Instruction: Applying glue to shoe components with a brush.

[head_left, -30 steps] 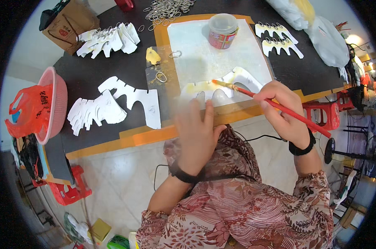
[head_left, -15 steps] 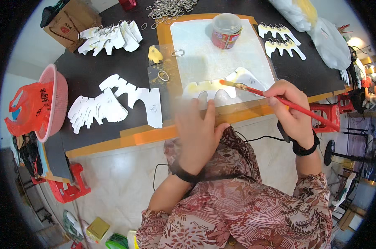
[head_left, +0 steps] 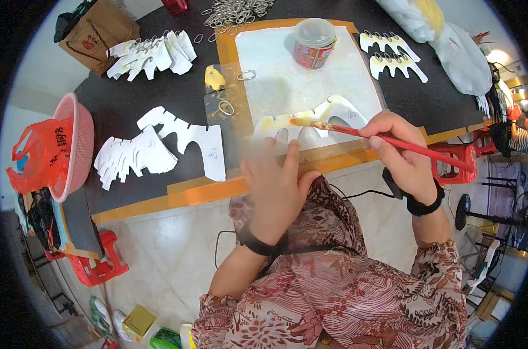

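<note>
A white cut-out piece (head_left: 339,109) with notches and arched openings lies on the pale sheet (head_left: 310,87) near the table's front edge. Yellowish smears run along its upper part. My left hand (head_left: 273,192) rests with fingers spread at its near left edge, partly blurred. In my right hand (head_left: 401,154) is a red-handled paintbrush (head_left: 345,130), slanting down to the left, its yellow-stained bristles on the piece's upper edge. Beyond the piece stands a clear plastic tub (head_left: 313,52) with a red label. Left of the sheet are a yellow lump (head_left: 215,78) and loose metal rings (head_left: 225,107).
More white pieces (head_left: 136,152) lie at left. Pieces with rings attached form a stack (head_left: 153,55) at far left and rows (head_left: 397,65) at right. Metal rings (head_left: 235,14) are piled at the back. A pink basket (head_left: 80,145) and paper bag (head_left: 98,43) stand leftward.
The brush tip has moved left along the piece's upper edge, and my right hand has shifted slightly left with it. My left hand stays at the same edge.
</note>
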Available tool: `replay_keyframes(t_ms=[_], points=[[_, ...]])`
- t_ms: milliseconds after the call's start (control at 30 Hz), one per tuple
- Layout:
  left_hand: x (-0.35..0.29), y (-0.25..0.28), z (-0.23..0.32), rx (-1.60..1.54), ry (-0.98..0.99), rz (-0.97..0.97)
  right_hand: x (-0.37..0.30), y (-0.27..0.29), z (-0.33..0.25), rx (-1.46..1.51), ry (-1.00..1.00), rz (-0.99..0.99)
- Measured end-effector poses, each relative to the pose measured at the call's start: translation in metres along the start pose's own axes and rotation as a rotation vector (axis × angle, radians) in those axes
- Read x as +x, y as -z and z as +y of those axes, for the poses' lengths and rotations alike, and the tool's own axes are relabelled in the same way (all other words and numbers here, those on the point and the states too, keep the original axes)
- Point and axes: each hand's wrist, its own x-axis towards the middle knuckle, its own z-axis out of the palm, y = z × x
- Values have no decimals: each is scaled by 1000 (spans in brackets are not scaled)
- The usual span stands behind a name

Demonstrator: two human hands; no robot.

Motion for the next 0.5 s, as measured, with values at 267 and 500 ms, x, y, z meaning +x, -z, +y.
replay_keyframes(t_ms=[267, 500], points=[[1, 1, 0, 16, 10, -5, 4, -1, 0, -2, -44, 18], [3, 2, -1, 7, -11, 9, -2, 11, 2, -28, -70, -10]])
